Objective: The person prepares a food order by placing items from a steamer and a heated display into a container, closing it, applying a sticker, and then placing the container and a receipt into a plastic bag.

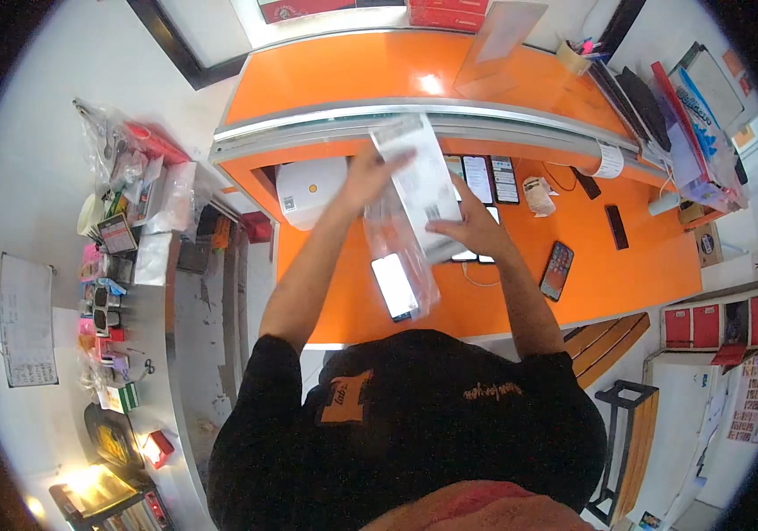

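Observation:
Both of my hands grip a long white printed package [424, 182] bearing a barcode, held at a tilt above the orange counter [644, 279]. My left hand [372, 174] is on its left edge, fingers over the upper face. On the lower right side, my right hand [468, 222] has its thumb across the front. Clear plastic wrapping [395, 226] hangs below and left of the package; whether it is joined to it I cannot tell. Beneath lies a smartphone with a bright white screen [393, 287], partly touched by the plastic. More lit phones [478, 179] lie behind my right hand, some partly hidden.
A white rounded device [312, 192] stands under the shelf at left. On the right lie a phone [556, 271], a dark slim object [616, 227], and a crumpled wrapper [539, 196]. The metal-edged upper shelf [365, 119] runs across the back. A cluttered side counter [153, 332] stands left.

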Demonstrator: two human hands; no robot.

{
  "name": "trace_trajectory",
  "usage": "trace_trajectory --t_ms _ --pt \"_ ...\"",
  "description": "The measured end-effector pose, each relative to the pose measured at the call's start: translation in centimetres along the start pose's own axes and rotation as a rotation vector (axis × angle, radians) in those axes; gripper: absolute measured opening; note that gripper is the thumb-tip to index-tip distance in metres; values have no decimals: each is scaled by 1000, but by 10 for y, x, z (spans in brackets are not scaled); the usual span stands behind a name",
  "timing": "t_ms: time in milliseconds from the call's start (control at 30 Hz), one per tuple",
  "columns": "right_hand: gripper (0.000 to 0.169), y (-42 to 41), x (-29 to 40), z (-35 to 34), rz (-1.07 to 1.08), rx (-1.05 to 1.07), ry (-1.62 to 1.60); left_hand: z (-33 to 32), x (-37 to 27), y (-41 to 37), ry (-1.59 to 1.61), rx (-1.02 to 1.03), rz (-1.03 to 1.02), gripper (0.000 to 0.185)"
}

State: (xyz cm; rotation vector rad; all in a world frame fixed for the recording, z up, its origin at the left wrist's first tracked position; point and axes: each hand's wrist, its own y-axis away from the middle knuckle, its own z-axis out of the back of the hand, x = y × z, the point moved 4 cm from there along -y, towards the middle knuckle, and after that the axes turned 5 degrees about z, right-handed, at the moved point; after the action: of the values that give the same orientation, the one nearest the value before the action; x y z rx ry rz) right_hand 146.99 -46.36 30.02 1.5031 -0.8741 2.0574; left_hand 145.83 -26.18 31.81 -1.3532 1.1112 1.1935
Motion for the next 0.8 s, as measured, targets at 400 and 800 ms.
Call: trace_trajectory --t_ms 400,800 --pt "33 -66 -54 -25 34 -552 -127 0 -136 13 -1179 29 -98 63" --pt "29 -95 -147 -41 133 -522 -180 -17 -44 -6 -1291 5 -299 75"
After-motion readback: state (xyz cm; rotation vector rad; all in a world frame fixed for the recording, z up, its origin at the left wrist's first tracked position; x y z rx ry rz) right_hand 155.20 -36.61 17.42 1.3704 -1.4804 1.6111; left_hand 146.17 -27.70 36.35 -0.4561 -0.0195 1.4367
